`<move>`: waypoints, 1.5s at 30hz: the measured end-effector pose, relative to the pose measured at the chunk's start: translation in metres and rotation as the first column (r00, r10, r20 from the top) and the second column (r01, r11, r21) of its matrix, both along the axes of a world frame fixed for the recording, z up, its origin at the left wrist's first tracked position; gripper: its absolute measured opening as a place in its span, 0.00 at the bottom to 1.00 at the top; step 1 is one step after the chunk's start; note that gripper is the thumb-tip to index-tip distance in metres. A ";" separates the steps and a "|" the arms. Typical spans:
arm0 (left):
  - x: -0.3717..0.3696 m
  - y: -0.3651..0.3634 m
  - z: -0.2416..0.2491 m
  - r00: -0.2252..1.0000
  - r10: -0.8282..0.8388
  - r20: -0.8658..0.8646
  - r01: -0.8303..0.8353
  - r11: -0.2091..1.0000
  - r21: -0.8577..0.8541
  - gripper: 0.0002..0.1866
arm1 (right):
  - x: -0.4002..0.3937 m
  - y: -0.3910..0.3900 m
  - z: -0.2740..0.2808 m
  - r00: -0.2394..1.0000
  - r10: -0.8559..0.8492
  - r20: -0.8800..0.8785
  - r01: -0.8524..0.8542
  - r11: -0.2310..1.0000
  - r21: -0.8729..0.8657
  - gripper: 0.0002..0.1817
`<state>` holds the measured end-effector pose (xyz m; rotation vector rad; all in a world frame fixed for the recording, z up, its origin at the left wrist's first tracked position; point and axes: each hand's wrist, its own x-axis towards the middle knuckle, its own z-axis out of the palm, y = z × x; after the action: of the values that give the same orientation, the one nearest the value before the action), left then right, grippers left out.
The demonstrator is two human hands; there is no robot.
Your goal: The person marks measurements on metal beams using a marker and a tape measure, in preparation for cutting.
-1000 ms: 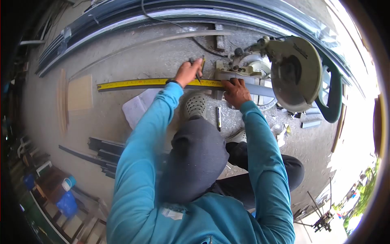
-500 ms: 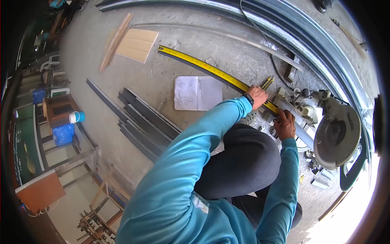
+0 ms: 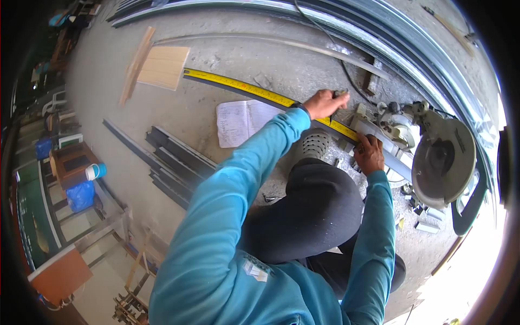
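A yellow tape measure lies stretched along a dark metal profile that runs toward the miter saw. My right hand is closed around the near end of the tape, beside the saw base; its fingers cover what is under them. My left hand, with a dark watch at the wrist, is closed just above the tape. It grips a thin pencil-like stick whose dark tip points down at the tape; most of the stick is hidden. An open notebook lies left of my left arm, partly covered by the sleeve.
Dark metal profiles lie in a stack on the left. Long profiles stretch across the far side, crossed by a black cable. A wooden board is on the floor. Metal offcuts lie beside the saw.
My left hand has lifted slightly off the tape and turned, with the pencil-like stick now pointing down. My right hand stays on the tape's near end. The whole view has shifted a little.
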<state>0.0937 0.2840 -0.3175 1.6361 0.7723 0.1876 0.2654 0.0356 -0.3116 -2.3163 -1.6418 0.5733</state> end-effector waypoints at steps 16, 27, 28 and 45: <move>0.021 -0.032 -0.023 0.999 -0.046 -0.005 0.043 0.958 -0.284 0.11 | 0.002 -0.004 0.015 0.998 -0.039 -0.046 0.035 0.996 -0.076 0.31; 0.015 -0.023 -0.035 0.994 -0.113 -0.007 0.108 0.968 -0.228 0.11 | 0.002 -0.004 0.011 0.999 -0.038 -0.036 0.036 0.997 -0.066 0.30; 0.015 -0.023 -0.035 0.993 -0.115 0.002 0.112 0.965 -0.238 0.12 | 0.002 -0.003 0.011 0.999 -0.037 -0.038 0.034 0.997 -0.064 0.30; 0.020 -0.028 -0.027 0.985 -0.165 -0.054 0.163 0.985 -0.053 0.09 | 0.002 -0.004 0.008 0.999 -0.034 -0.022 0.032 0.997 -0.063 0.32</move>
<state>0.1135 0.2561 -0.3442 1.6567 0.6771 0.0037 0.2678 0.0317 -0.3033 -2.3673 -1.5944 0.6505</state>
